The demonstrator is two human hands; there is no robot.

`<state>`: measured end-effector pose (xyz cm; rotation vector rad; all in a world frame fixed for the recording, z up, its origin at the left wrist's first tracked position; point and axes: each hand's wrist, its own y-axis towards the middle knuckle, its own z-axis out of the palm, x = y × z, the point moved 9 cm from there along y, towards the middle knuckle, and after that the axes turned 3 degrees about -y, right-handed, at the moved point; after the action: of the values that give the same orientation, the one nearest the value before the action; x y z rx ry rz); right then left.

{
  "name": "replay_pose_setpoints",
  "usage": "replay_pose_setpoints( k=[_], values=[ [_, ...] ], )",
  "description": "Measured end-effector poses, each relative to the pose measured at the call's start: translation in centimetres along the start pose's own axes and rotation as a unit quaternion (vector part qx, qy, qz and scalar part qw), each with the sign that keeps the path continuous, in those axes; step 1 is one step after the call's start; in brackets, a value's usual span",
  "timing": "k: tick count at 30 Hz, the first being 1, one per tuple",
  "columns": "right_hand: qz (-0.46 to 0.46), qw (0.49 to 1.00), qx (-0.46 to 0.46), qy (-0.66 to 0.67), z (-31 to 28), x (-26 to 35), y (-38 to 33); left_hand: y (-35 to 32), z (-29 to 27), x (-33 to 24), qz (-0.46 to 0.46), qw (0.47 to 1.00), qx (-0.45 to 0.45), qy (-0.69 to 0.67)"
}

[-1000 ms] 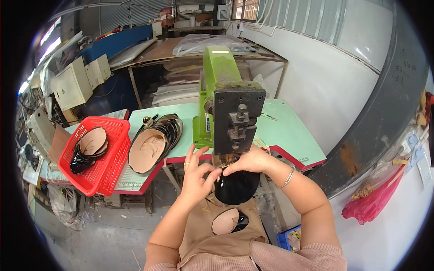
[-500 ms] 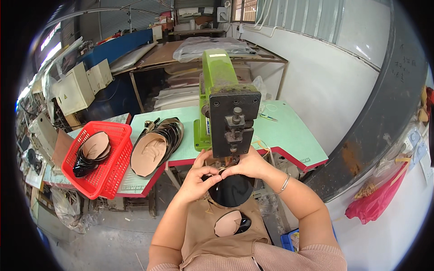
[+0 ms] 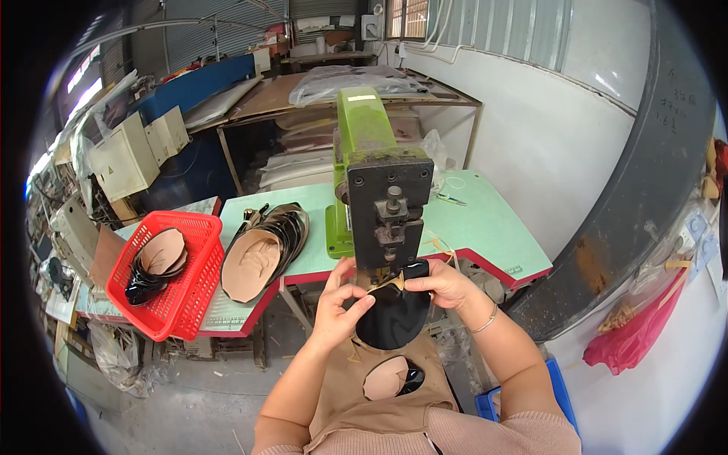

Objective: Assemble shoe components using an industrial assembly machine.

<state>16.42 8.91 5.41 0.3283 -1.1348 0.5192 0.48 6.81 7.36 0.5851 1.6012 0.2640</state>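
Both hands had closed in on the black shoe upper [image 3: 394,315] and were holding it up under the dark head of the green machine [image 3: 375,189], at the front edge of the green worktop [image 3: 485,227]. The left hand [image 3: 341,303] was curled around the piece's left edge, fingers bent and thumb pressing the glossy black surface; the right hand [image 3: 444,284] pinched its upper right edge, close beneath the machine's nose. Compared with a second earlier, the left hand had dropped lower and turned inward, and the upper now hung more squarely below the machine head, with a tan lining edge showing at its top. Half a second earlier the hands sat closer together over the piece; now they were slightly spread, stretching it, which suggested it was being positioned rather than released. Another tan and black piece [image 3: 390,377] lay on the person's lap. On the worktop to the left, a stack of uppers [image 3: 262,254] rested beside a red basket [image 3: 193,284] holding more pieces, both unmoved.
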Motion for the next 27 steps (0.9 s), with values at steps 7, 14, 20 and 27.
replay_pose_setpoints(
  k=[7, 14, 20, 27],
  values=[
    [-0.039, 0.984, -0.038, -0.171, 1.2, 1.7, -0.4, -0.8, -0.5, 1.7, -0.031, 0.996, -0.007, -0.084],
    [-0.078, 0.928, -0.059, -0.359, 1.8, 3.0, 0.7, -1.0, -0.6, 2.9, -0.054, 0.99, -0.019, -0.125],
    [-0.076, 0.896, -0.037, -0.436, 1.8, 4.6, 1.5, -0.3, -0.1, 1.3, 0.02, 0.997, -0.052, 0.052],
    [0.048, 0.897, 0.0, -0.44, 2.7, 6.1, 1.4, -0.8, 0.6, 1.5, 0.048, 0.995, -0.076, -0.046]
  ],
)
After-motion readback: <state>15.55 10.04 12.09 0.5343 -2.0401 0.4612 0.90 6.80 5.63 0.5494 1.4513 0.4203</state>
